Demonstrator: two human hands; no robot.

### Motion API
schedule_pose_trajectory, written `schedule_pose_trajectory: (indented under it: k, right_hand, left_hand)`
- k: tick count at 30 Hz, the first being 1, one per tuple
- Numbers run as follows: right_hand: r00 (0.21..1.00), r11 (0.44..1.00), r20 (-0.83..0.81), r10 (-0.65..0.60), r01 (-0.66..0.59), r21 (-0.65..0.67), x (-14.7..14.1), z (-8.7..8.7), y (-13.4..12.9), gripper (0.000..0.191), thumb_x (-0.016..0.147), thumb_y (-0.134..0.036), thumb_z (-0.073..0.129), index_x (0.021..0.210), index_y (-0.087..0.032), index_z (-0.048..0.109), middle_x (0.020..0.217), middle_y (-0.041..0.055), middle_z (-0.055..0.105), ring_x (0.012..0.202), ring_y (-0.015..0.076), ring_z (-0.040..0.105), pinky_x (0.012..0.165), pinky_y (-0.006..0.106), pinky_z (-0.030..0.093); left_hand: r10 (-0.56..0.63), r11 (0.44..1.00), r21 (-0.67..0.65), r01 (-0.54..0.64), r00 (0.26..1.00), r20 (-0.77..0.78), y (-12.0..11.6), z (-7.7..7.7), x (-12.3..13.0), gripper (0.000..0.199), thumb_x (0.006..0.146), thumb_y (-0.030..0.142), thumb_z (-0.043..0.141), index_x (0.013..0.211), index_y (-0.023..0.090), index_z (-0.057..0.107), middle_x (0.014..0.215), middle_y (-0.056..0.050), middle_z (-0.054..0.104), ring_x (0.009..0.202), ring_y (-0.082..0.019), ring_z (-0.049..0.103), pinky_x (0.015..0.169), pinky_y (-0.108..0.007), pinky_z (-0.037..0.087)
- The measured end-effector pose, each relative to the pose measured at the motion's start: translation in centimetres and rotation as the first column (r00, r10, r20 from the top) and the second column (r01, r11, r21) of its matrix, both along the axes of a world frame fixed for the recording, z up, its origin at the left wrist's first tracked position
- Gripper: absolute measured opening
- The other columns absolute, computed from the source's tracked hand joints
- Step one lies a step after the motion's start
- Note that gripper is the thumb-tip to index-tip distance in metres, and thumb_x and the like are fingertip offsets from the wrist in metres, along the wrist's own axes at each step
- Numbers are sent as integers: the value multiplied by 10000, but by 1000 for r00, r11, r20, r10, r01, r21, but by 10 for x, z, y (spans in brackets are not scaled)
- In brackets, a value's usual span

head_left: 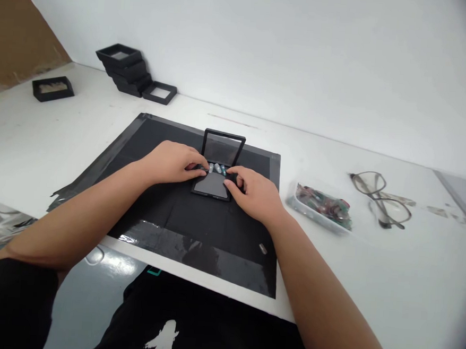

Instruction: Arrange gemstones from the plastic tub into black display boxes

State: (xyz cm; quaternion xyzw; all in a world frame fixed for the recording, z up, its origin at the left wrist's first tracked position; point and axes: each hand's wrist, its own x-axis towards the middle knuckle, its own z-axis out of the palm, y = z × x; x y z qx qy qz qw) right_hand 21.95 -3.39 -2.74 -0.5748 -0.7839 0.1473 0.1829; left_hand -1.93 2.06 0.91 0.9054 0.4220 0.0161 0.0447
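"Left hand (177, 162) and right hand (255, 193): holding anything?"
"Both curled; I can't tell whether they grip."
"And the open black case (212, 186)?"
"Between them, small glossy pieces (217, 168) lined up inside."

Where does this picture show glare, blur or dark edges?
In the head view, bright glare marks the left end of the glossy clear tape on the black rectangular mat; in the head view, the translucent plastic box looks soft and blurred; in the head view, the right-hand corners are dark.
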Motion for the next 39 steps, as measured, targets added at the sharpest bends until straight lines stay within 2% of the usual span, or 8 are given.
schedule_pose_trajectory:
  k: [8, 12, 17, 21, 29, 32, 36, 39]
  right_hand:
    - [1000, 1000, -6, 6, -6, -5, 0, 0, 1, 295, 942, -399, 525, 1154, -235, 648, 866, 24, 672, 699, 164, 558, 636, 291, 357]
    - [1000, 1000, -4, 2, -2, -9, -1, 0, 0, 301, 942, -397, 521, 1162, -231, 644, 868, 27, 674, 697, 165, 557, 636, 290, 353]
    - [1000, 1000, -5, 4, -4, -3, -1, 1, 0, 297, 940, -398, 520, 1158, -236, 643, 866, 24, 671, 698, 162, 557, 633, 288, 351]
    - [1000, 1000, -8, 4, -4, -5, -1, 1, 0, 296, 944, -402, 514, 1157, -241, 642, 861, 23, 669, 713, 167, 566, 635, 289, 353]
    - [1000, 1000, 1, 2, -2, -13, -1, 1, 1, 305, 943, -406, 512, 1162, -238, 642, 866, 22, 667, 704, 165, 559, 627, 290, 349]
    - [1000, 1000, 4, -1, 1, -17, -1, 1, 0, 307, 942, -403, 512, 1166, -240, 643, 871, 26, 670, 721, 173, 570, 634, 294, 354]
    - [1000, 1000, 29, -7, 7, -20, -2, 2, -1, 320, 948, -405, 497, 1187, -245, 635, 904, 39, 681, 746, 184, 586, 630, 296, 353]
    - [999, 1000, 42, -8, 9, -18, -2, 3, -1, 330, 952, -409, 484, 1195, -243, 634, 920, 50, 686, 753, 189, 590, 626, 296, 351]
  left_hand:
    - [43, 999, 0, -43, 999, -20, 3, -4, 2, 272, 929, 390, 508, 1102, 351, 716, 1014, 59, 746, 836, -139, 657, 578, -238, 289]
    - [24, 1000, -6, -24, 999, 30, 6, -7, 1, 290, 935, 351, 481, 1098, 352, 721, 1117, 71, 740, 902, -144, 665, 619, -232, 330]
    - [-6, 998, -55, 11, 994, 106, 6, -8, -2, 282, 931, 311, 485, 1068, 348, 728, 1101, 65, 720, 832, -119, 641, 640, -225, 357]
    - [5, 999, -50, 2, 991, 132, 7, -9, -3, 287, 923, 367, 523, 1149, 306, 689, 992, 17, 691, 787, -126, 616, 613, -231, 355]
    - [-71, 997, -5, 73, 984, 166, 12, -17, -8, 286, 944, 403, 521, 1057, 283, 754, 1120, 13, 695, 949, -148, 653, 736, -244, 424]
    - [-90, 996, 14, 89, 981, 173, 12, -16, -10, 278, 940, 406, 526, 1057, 293, 752, 1135, 16, 690, 952, -143, 654, 722, -238, 418]
    - [4, 1000, 8, -5, 984, 178, 12, -9, -13, 306, 895, 475, 596, 1112, 297, 717, 1023, 23, 711, 800, -116, 641, 636, -231, 378]
    - [90, 996, -8, -89, 986, 144, 13, -6, -13, 346, 864, 522, 627, 1105, 293, 721, 949, 27, 728, 826, -134, 649, 640, -232, 369]
